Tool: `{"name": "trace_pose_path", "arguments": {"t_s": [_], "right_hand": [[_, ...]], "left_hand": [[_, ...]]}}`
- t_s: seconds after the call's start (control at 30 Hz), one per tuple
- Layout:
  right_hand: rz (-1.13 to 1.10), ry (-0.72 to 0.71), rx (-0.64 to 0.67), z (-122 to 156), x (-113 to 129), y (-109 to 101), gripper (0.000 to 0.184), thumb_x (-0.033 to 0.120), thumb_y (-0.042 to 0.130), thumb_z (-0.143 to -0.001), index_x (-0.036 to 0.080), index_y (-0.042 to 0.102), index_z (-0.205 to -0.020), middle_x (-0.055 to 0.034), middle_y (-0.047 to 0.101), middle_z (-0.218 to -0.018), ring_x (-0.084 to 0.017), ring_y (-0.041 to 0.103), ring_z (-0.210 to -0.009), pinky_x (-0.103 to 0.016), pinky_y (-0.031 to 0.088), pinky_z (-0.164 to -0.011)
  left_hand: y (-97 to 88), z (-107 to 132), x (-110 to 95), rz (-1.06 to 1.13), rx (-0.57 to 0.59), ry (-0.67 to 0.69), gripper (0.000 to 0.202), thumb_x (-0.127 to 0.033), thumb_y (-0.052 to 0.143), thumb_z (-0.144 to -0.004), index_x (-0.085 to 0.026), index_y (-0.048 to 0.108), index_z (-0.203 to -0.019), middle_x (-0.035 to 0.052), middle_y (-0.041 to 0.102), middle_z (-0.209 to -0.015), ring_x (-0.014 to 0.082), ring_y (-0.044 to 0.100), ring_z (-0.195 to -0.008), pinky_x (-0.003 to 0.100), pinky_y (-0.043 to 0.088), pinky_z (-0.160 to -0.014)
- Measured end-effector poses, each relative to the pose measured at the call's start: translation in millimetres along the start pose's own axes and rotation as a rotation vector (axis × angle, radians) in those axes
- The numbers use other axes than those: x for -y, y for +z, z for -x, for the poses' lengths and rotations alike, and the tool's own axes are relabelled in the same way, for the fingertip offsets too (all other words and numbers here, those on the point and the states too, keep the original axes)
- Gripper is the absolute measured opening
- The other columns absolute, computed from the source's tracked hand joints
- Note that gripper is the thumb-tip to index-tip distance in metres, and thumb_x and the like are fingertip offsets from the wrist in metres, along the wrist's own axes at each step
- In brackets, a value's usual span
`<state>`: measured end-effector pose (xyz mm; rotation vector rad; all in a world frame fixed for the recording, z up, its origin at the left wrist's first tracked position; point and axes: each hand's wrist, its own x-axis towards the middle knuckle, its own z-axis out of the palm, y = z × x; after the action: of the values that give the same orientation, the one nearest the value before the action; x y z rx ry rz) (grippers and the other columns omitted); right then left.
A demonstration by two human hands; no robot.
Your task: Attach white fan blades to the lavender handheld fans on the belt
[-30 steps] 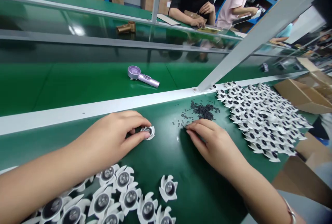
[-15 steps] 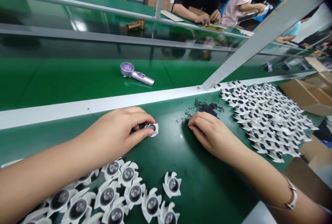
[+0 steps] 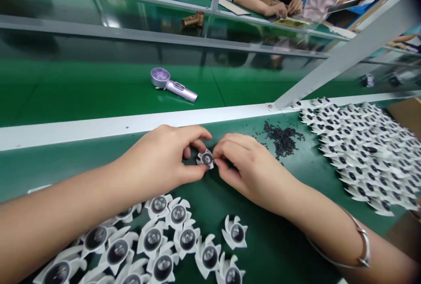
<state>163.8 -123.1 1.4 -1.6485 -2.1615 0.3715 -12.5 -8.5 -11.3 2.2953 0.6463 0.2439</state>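
My left hand [image 3: 171, 154] grips a small white fan impeller [image 3: 206, 158] between thumb and fingers, its dark round hub facing up. My right hand [image 3: 250, 157] is pinched closed right beside the impeller, fingertips at its right edge; whatever lies between them is too small to see. A heap of tiny black parts [image 3: 283, 140] is spread on the green bench beyond my right hand. Several loose impellers [image 3: 187, 236] with open hubs lie below my hands, near the front of the bench.
At right, many impellers [image 3: 368, 152] stand packed in rows, with dark centres. A purple handheld fan [image 3: 174, 86] lies on the green belt behind the white rail [image 3: 82, 130]. A slanted metal post [image 3: 322, 67] rises from the rail. People work across the line.
My right hand has moved left from the heap of black parts to the impeller. My left hand still holds the impeller, now nearer the right hand. The view has shifted slightly.
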Motion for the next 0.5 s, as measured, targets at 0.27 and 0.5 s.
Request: {"name": "trace_pose_path", "arguments": {"t_s": [0.27,0.5], "right_hand": [[0.242,-0.086,0.0,-7,-1,5,0.017,0.016,0.047,-0.094,0.013,0.061,-0.084,-0.0077,0.062,-0.086,-0.021,0.053,-0.077,-0.036,0.037,-0.07],[0.387,-0.3,0.12,-10,12,-8,0.028,0.01,0.044,-0.095,0.013,0.064,-0.076,-0.0072,0.059,-0.076,-0.022,0.053,-0.072,-0.038,0.034,-0.065]], "left_hand": [[-1.1,-1,0,0.051,0.013,-0.013,0.036,-0.028,0.068,-0.071,-0.032,0.063,-0.106,-0.0084,0.073,-0.09,0.0153,0.067,-0.079,0.024,0.049,-0.064],[-1.9,-1,-4,-0.004,0.038,-0.037,0.038,-0.03,0.069,-0.07,-0.032,0.063,-0.108,-0.0081,0.074,-0.096,0.018,0.068,-0.084,0.027,0.049,-0.065]]}}
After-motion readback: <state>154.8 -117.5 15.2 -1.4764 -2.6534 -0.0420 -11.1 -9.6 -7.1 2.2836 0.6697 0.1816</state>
